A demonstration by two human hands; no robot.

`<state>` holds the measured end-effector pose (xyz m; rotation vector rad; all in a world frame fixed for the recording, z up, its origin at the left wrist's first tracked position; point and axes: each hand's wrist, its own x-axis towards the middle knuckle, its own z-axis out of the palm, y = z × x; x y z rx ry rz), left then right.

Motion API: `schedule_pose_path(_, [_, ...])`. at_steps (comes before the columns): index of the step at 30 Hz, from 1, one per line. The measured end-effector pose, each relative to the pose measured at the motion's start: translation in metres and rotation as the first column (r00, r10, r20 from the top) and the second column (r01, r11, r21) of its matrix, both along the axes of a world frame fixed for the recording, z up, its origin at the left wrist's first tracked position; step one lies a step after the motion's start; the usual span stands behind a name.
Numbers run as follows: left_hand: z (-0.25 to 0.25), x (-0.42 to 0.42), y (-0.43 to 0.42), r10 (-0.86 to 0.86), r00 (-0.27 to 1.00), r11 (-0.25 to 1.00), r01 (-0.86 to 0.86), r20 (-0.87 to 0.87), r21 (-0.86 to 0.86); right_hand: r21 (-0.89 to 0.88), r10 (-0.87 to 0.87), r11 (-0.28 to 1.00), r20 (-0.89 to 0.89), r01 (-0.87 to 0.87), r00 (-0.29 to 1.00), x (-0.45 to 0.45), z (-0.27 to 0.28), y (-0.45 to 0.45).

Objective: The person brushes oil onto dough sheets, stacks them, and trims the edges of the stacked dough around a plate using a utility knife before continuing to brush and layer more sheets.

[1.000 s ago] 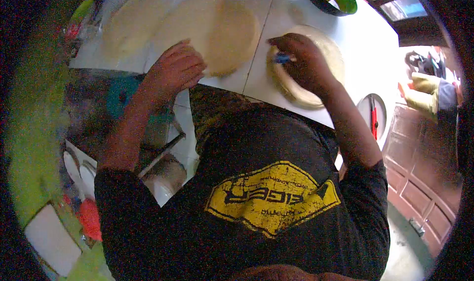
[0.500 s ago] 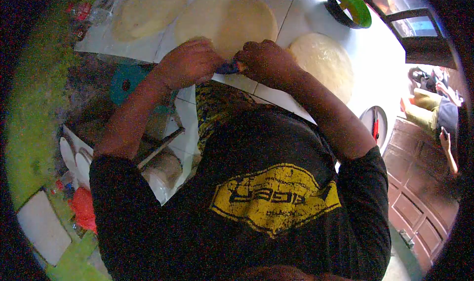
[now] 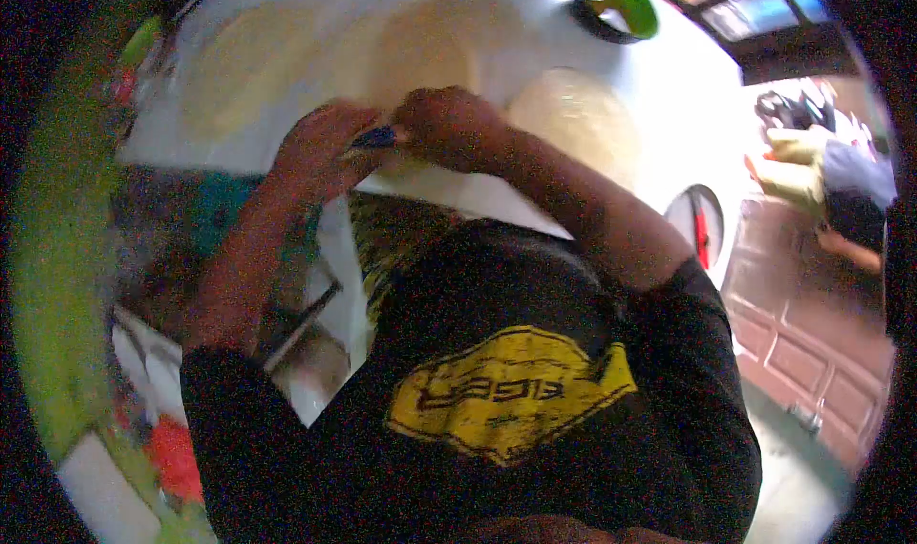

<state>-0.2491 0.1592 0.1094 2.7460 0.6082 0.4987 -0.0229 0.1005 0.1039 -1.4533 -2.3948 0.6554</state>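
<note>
My left hand is closed around a small dark blue object, whose kind I cannot make out. Right beside it, my right hand is curled into a fist against the object's other end; what lies inside its fingers is hidden. Both hands are over the near edge of a white tiled table. Just beyond them lies a flat round sheet of dough, blurred. To the right is a shiny round dough sheet, and at the far left another pale sheet.
A green-and-black bowl stands at the table's far right. Nearer, a round grey dish carries a red-handled item. Below the table's left side are a teal object and a red bag. Another person is at the right.
Both hands, still together with the dark blue object between them, have shifted left in view. The whole scene has also moved left and blurred as the camera turned.
</note>
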Motion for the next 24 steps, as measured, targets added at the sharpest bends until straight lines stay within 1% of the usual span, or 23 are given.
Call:
schedule_pose_path(1, [0.004,-0.001,-0.002,0.001,1.0,0.998,0.001,-0.028,0.063,-0.079,-0.022,0.997,0.022,0.024,1.0,-0.004,0.011,0.0])
schedule_pose_path(2, [0.006,-0.003,-0.003,0.005,0.998,0.992,0.002,-0.055,0.127,-0.052,-0.038,0.998,0.038,0.04,0.999,-0.003,0.014,-0.001])
schedule_pose_path(4, [-0.01,-0.017,0.007,0.022,0.999,0.999,-0.021,0.031,-0.036,-0.027,-0.088,0.996,0.066,0.09,0.994,-0.001,0.014,-0.004])
schedule_pose_path(5, [-0.008,-0.016,0.008,-0.012,0.999,0.999,0.013,0.045,-0.033,0.063,-0.032,0.998,0.059,0.028,0.998,-0.003,0.011,-0.005])
schedule_pose_path(6, [-0.002,-0.017,0.006,0.045,0.996,0.995,-0.038,0.074,-0.096,0.151,0.034,0.988,0.053,-0.042,0.998,-0.003,0.012,-0.005])
schedule_pose_path(7, [0.001,-0.015,0.005,0.108,0.99,0.983,-0.092,0.095,-0.16,0.154,0.013,0.988,0.058,-0.022,0.998,-0.001,0.012,-0.004])
schedule_pose_path(8, [0.002,-0.015,0.007,0.091,0.991,0.985,-0.075,0.099,-0.156,0.075,-0.023,0.997,0.125,0.013,0.992,-0.001,0.012,-0.001])
schedule_pose_path(9, [0.004,-0.015,0.008,0.079,0.994,0.992,-0.071,0.077,-0.102,-0.005,-0.048,0.999,0.19,0.05,0.981,-0.002,0.012,0.0])
schedule_pose_path(10, [0.004,-0.016,0.008,0.073,0.996,0.996,-0.071,0.055,-0.048,-0.003,-0.055,0.998,0.187,0.056,0.981,-0.002,0.011,0.003])
schedule_pose_path(11, [0.003,-0.019,0.011,0.071,0.996,0.996,-0.068,0.051,-0.048,0.054,-0.063,0.997,0.127,0.056,0.99,0.003,0.007,0.01])
schedule_pose_path(12, [0.001,-0.026,0.017,0.052,0.998,0.994,-0.048,-0.042,0.094,0.11,-0.066,0.992,0.066,0.058,0.996,0.006,0.004,0.018])
schedule_pose_path(13, [0.0,-0.035,0.025,0.046,0.989,0.973,-0.013,-0.139,0.229,0.106,-0.066,0.993,0.058,0.059,0.996,0.008,0.004,0.031])
schedule_pose_path(14, [-0.009,-0.049,0.04,0.048,0.988,0.975,-0.014,-0.148,0.223,0.135,0.0,0.991,0.123,-0.017,0.992,0.01,0.004,0.048])
schedule_pose_path(15, [-0.026,-0.062,0.058,0.178,0.982,0.917,-0.141,0.066,-0.372,0.159,0.065,0.983,0.189,-0.096,0.98,0.013,0.004,0.06])
schedule_pose_path(16, [-0.035,-0.067,0.07,0.402,0.901,0.534,-0.086,0.163,-0.841,0.067,0.042,0.997,0.111,-0.05,0.993,0.019,0.014,0.071])
schedule_pose_path(17, [0.0,-0.049,0.07,0.38,0.921,0.732,-0.358,-0.09,-0.579,-0.028,0.013,1.0,0.037,-0.012,0.999,0.025,0.029,0.083])
schedule_pose_path(18, [0.038,-0.026,0.072,0.423,0.845,0.846,-0.498,-0.328,-0.192,-0.016,0.008,1.0,0.061,-0.007,0.998,0.032,0.043,0.096])
schedule_pose_path(19, [0.035,-0.032,0.095,0.356,0.91,0.872,-0.405,-0.211,-0.273,-0.003,0.002,1.0,0.087,-0.002,0.996,0.039,0.05,0.11])
schedule_pose_path(20, [0.032,-0.037,0.125,0.285,0.955,0.892,-0.297,-0.085,-0.341,0.196,0.0,0.98,0.098,-0.02,0.995,0.052,0.044,0.135])
schedule_pose_path(21, [0.04,-0.034,0.147,0.255,0.962,0.939,-0.269,-0.092,-0.213,0.391,-0.004,0.92,0.109,-0.039,0.994,0.059,0.04,0.152])
schedule_pose_path(22, [0.052,-0.029,0.165,0.226,0.969,0.969,-0.234,-0.104,-0.083,0.394,0.0,0.918,0.109,-0.043,0.994,0.06,0.045,0.154])
schedule_pose_path(23, [0.069,-0.022,0.17,0.231,0.968,0.968,-0.239,-0.101,-0.076,0.438,-0.077,0.899,0.142,0.007,0.987,0.061,0.062,0.157])
schedule_pose_path(24, [0.088,-0.012,0.169,0.294,0.953,0.917,-0.304,-0.078,-0.259,0.484,-0.156,0.873,0.168,0.057,0.973,0.067,0.082,0.163])
